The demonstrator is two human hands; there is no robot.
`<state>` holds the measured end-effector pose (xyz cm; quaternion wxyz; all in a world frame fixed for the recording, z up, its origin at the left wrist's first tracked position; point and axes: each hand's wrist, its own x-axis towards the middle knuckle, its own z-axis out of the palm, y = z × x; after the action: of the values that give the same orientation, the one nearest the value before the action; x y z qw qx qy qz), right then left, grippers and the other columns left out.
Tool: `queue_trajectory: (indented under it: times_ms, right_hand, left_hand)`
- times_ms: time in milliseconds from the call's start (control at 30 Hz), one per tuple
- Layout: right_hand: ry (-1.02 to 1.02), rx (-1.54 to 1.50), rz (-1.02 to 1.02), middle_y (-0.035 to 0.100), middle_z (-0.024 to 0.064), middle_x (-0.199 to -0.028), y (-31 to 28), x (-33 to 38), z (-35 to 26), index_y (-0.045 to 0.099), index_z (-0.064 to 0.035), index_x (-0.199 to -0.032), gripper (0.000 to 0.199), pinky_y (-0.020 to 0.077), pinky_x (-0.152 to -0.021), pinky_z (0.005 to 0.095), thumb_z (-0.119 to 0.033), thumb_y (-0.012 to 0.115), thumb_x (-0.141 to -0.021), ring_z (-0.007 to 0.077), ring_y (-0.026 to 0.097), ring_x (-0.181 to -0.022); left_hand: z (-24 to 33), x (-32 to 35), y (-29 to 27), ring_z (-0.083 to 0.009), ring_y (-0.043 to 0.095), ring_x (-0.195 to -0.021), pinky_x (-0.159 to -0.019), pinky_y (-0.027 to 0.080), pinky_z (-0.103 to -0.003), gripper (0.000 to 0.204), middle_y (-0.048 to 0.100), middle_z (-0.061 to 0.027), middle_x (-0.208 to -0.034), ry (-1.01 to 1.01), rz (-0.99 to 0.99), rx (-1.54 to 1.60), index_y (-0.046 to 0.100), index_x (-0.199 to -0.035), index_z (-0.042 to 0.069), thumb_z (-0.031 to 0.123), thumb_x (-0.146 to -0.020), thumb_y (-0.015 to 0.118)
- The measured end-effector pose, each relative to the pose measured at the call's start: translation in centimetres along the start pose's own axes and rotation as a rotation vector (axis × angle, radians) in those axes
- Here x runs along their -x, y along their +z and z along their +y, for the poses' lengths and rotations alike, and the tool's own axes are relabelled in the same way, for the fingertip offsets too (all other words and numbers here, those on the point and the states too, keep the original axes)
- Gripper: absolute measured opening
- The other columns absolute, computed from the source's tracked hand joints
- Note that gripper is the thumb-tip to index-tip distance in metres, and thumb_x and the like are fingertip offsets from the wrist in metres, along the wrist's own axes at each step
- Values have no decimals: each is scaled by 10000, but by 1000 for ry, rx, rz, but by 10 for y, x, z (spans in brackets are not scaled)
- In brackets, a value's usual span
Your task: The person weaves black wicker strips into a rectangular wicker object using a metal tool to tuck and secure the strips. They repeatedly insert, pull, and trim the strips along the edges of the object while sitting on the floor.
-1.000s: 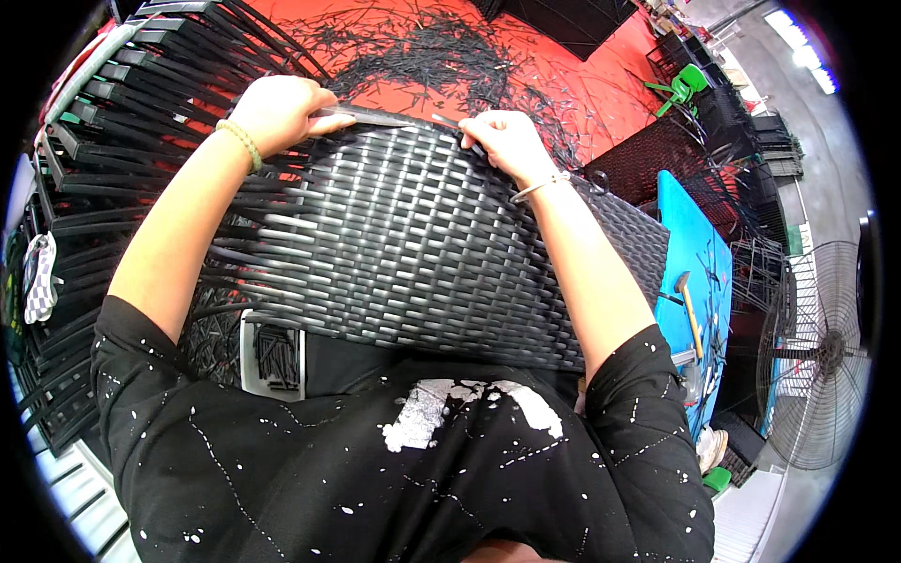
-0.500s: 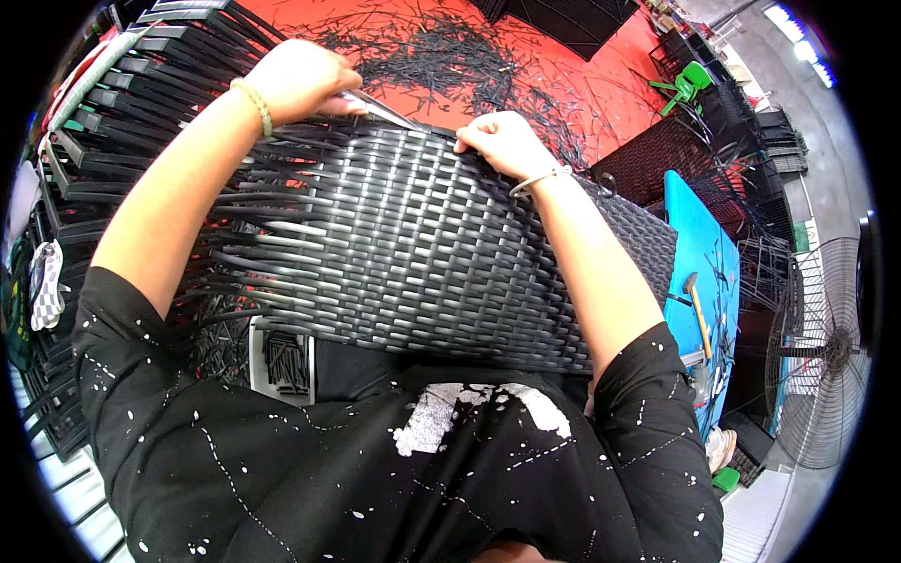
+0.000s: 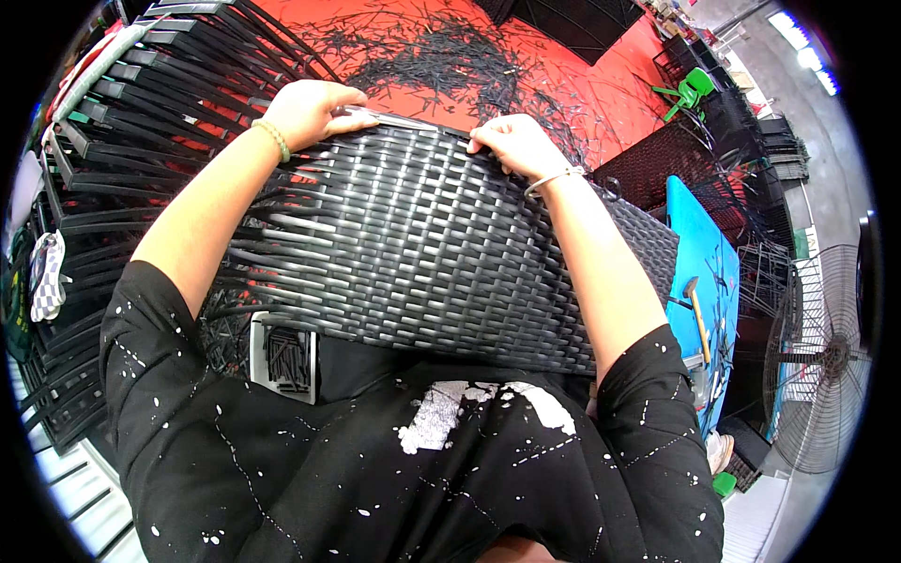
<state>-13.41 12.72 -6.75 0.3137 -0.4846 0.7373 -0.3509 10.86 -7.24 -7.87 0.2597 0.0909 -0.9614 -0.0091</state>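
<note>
Much of the red floor (image 3: 624, 98) beyond the work is strewn with black offcuts. Next in size is the black woven panel (image 3: 413, 235), lying in front of the person and below both hands, with its loose strip ends (image 3: 286, 225) fanning out to the left. The blue table (image 3: 690, 220) stands to the right, bearing a wooden-handled hammer (image 3: 701, 324). A pale container (image 3: 256, 361) of short black pieces sits near the panel's near left side.

Both hands are at the panel's far edge. The fingers of the left hand (image 3: 314, 114) appear clamped on a flat strip (image 3: 408, 122), which runs along that edge toward the right hand (image 3: 519, 147). The right fingers are pinched together at the edge; whether they grip the strip alone or also the weave, I cannot tell.

The step in hand looks like working this strip along the far edge. The next move seems to call for even tension from the left, the strip flat and untwisted, and close guiding by the right fingertips.
</note>
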Motion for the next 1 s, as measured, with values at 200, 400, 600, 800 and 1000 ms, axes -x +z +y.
queue_trajectory:
  times_ms: [200,400,600,800,1000]
  right_hand:
    - [33,88,-16,577,-28,-578,-3,-1,-2,692,-68,-720,219,351,-420,220,-234,588,-817,60,411,-423]
    - [42,189,-45,578,22,-534,0,-7,-15,712,-93,-643,202,418,-529,265,-250,622,-733,112,509,-504]
    - [-51,297,-53,612,62,-562,12,-19,-22,715,-118,-626,197,458,-590,308,-243,610,-738,158,572,-541]
    - [-128,492,69,659,151,-696,19,-24,-20,696,-68,-677,305,504,-738,355,-352,603,-740,274,652,-715]
    - [-176,409,213,675,104,-758,1,6,-15,696,-62,-778,293,513,-738,307,-349,697,-722,200,662,-742]
  left_hand:
    - [13,5,1,-246,652,-670,-621,512,-328,359,674,-106,-784,-72,17,127,689,-958,116,422,-771,692]
    - [20,18,6,-172,571,-581,-565,462,-292,334,623,-77,-702,-289,-44,205,662,-994,117,353,-766,721]
    - [21,18,10,-147,520,-542,-523,426,-285,352,571,-58,-641,-266,7,241,647,-1018,132,345,-753,736]
    - [25,16,12,-158,523,-538,-515,422,-294,389,558,-61,-631,-291,12,217,635,-1034,125,360,-743,742]
    - [25,23,6,-182,546,-554,-525,435,-315,395,561,-75,-632,-266,16,201,628,-1034,127,393,-756,719]
